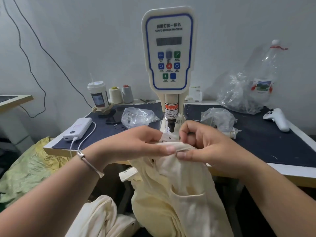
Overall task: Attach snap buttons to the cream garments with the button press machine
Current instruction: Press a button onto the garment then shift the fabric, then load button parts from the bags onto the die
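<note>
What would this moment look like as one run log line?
stage: positioning | left hand: pinches cream garment edge | right hand: pinches same edge | place: below button press machine punch

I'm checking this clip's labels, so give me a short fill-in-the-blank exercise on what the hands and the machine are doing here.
1. Both the left hand and the right hand pinch the edge of the ____ garment.
2. The label on the button press machine reads "SERVO ____ MACHINE".
3. The white power bank lies on the table to the ____ of the machine.
4. The bracelet is on the ____ wrist.

Missing words: cream; BUTTON; left; left
</note>
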Demonstrator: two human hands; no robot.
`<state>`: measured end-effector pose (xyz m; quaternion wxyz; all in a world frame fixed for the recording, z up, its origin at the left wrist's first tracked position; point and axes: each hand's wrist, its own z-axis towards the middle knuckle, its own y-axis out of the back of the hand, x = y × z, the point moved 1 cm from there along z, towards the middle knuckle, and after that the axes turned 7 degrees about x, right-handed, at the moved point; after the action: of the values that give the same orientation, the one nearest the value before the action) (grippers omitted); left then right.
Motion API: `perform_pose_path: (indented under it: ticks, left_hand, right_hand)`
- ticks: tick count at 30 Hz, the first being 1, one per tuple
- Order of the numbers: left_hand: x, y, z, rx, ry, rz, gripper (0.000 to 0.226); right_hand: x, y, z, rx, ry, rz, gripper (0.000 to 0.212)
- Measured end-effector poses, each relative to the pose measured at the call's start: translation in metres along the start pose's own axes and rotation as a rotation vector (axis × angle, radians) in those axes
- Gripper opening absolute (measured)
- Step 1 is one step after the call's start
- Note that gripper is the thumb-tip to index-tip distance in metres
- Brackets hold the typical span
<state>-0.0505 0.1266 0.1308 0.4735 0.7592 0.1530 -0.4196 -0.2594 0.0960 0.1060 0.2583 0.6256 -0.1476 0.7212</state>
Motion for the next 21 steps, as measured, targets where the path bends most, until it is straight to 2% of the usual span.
perform_pose_path:
  ticks: [3,5,7,10,12,15,18,21]
  left_hand:
    - [-0.021,-0.006,0.010,-0.029,0.000,0.141,0.038]
    - [-0.026,-0.004,0.012,-0.028,0.034,0.159,0.026]
    - [-0.026,-0.002,0.013,0.016,0.027,0.128,0.020]
    - [-0.022,-0.003,0.012,0.050,0.009,0.038,0.019]
    - [-0.016,-0.002,0.011,0.051,-0.017,-0.040,0.017]
    - [-0.009,0.002,0.006,0.061,-0.046,-0.159,0.021]
    - [-0.005,0.005,0.001,0.134,-0.032,-0.184,0.020]
    - [-0.006,0.000,-0.004,0.266,0.043,-0.139,0.039]
  right_hand:
    - [0.007,-0.004,0.001,-0.064,0.009,-0.096,0.027]
    - [0.010,-0.001,-0.002,-0.109,-0.001,-0.141,0.028]
    - [0.012,0.006,-0.008,-0.071,-0.087,-0.206,0.038]
    - [0.013,0.011,-0.018,0.171,-0.245,-0.300,0.047]
    - [0.011,0.011,-0.021,0.261,-0.314,-0.400,0.049]
    - [0.002,0.011,-0.021,0.277,-0.364,-0.345,0.046]
    - [-0.004,0.015,-0.020,0.285,-0.380,-0.304,0.037]
    - [-0.003,0.021,-0.013,0.149,-0.331,-0.062,0.026]
